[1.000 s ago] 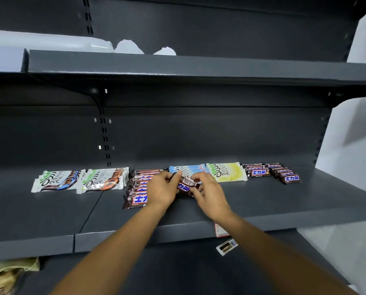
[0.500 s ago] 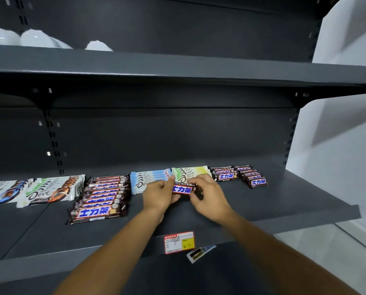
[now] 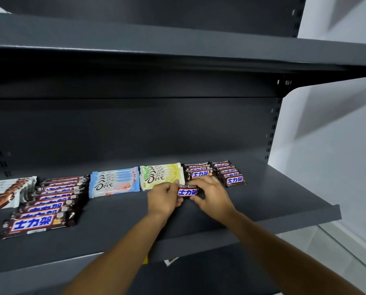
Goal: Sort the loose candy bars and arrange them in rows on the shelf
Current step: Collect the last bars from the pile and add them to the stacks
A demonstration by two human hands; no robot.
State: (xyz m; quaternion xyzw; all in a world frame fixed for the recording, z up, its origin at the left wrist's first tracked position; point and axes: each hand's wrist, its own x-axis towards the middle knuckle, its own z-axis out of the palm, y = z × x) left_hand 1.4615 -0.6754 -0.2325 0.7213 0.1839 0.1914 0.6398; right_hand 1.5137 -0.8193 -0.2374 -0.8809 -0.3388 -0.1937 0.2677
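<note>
Dark grey metal shelving fills the view, and the middle shelf [image 3: 263, 201] carries all the stock. The yellow Dove stack [image 3: 160, 175] serves as marker. Just in front of its right corner, a small brown candy bar [image 3: 187, 192] with blue lettering is held low over the shelf, label up. The left hand [image 3: 164, 199] pinches its left end and the right hand [image 3: 213, 195] pinches its right end, fingers curled round the wrapper.

Immediately right of the yellow stack stand two short rows of matching small bars [image 3: 199, 172], the nearer row right behind the right hand's knuckles. Left of the stack lie a blue Dove stack [image 3: 114, 182], then a long row of big brown bars [image 3: 50, 201], and farthest left some white Dove packs [image 3: 5, 192].

The bar looks meant for the front of the nearer small row.

- The left fingertips sit almost against the yellow stack's front edge, so a sideways nudge could fan its packs out.
- The right knuckles could shove the front bar of the small row back and skew the line.
- Letting go unevenly would probably leave the bar crooked.
</note>
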